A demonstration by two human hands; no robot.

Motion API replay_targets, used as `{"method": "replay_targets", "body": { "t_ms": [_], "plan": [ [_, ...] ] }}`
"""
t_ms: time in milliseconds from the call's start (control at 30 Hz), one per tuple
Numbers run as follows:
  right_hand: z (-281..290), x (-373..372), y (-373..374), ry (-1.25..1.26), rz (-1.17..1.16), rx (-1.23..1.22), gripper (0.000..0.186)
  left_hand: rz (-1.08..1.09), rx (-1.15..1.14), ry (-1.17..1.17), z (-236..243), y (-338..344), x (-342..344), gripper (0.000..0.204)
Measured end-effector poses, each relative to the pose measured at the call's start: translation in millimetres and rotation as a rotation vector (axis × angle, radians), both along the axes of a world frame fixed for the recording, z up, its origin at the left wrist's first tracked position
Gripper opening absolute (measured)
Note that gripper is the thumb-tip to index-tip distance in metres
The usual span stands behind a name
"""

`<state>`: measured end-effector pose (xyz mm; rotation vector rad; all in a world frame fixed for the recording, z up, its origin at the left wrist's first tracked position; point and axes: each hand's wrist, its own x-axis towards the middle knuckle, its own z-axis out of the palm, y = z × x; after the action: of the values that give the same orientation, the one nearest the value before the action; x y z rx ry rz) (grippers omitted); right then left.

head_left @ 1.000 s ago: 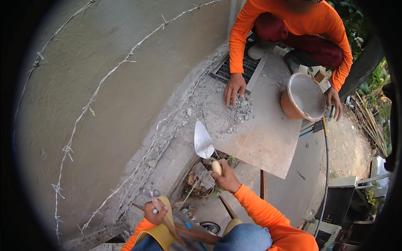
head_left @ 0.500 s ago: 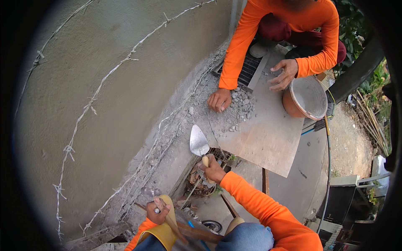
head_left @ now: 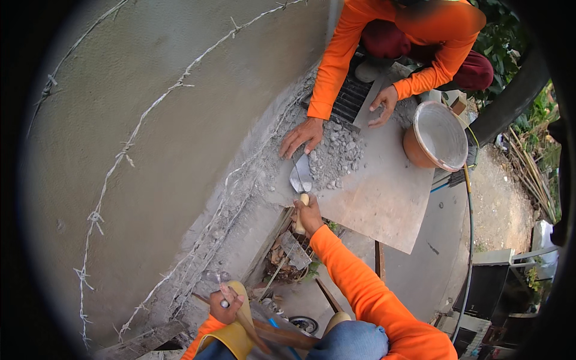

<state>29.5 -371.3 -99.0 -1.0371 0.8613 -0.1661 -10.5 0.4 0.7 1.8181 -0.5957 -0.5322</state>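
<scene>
My right hand is closed around the wooden handle of a pointed trowel. The trowel's metal blade lies at the edge of a heap of grey rubble, with some grey material on it. Just beyond the blade tip, a co-worker's hand rests on the rubble beside the wall; the co-worker's other hand hangs near the bucket. At the lower left, my left hand is closed beside my knee and a yellow boot. A small round pale end shows at its fingers, but what it grips is unclear.
Barbed wire runs along the rendered wall at left. The rubble lies on a board. An orange-brown bucket stands right, near a dark pipe. Below the board is a drop, with wooden beams and ground beneath.
My right hand has moved the trowel right and turned its tip up toward the rubble. The co-worker's hand on the rubble has shifted left and opened out. My left hand stays put.
</scene>
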Motion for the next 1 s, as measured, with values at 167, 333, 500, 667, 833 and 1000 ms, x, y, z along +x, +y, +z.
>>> {"method": "replay_targets", "body": {
  "t_ms": [167, 333, 500, 667, 833, 1000],
  "plan": [
    [12.5, -59.9, 26.7, 0.07, 0.302, -0.177, 0.039, 0.022, 0.002, 0.008, -1.1, -0.2, -0.9, 0.026],
    [5.2, -73.4, 44.8, 0.036, 0.617, -0.063, 0.038, -0.002, 0.025, -0.011, 3.1, -6.6, -2.7, 0.024],
    [14.4, -84.5, 25.5, 0.001, 0.491, -0.196, 0.034, -0.048, 0.028, 0.004, 7.3, -10.0, -1.4, 0.024],
    [22.8, -88.5, -6.2, 0.073, 0.67, -0.227, 0.029, -0.037, 0.053, 0.007, 4.0, -7.7, -0.8, 0.024],
    [34.0, -88.9, -39.7, 0.089, 0.525, -0.085, 0.029, -0.031, 0.06, -0.017, 2.4, -8.4, 0.0, 0.024],
    [38.9, -125.9, -27.0, -0.215, 0.759, -0.045, 0.037, -0.038, 0.073, 0.022, 9.9, -15.5, 2.6, 0.024]
  ]
}}
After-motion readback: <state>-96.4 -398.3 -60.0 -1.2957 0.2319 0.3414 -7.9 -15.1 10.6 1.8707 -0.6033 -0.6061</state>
